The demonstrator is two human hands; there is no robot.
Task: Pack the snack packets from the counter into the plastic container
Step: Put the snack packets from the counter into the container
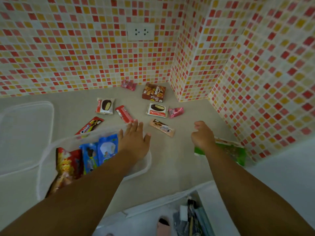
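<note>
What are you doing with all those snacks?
A person is packing snacks into a clear plastic container. A few packets already stand inside it. The left hand is open and flat over the container's far edge, holding nothing. The right hand is curled over a green packet on the counter. More snacks wait near the tiled wall, including a brown box. The lid lies to the left.

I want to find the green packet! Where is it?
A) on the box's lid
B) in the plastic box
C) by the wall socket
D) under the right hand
D: the green packet lies on the counter, partly covered by the right hand.
</note>
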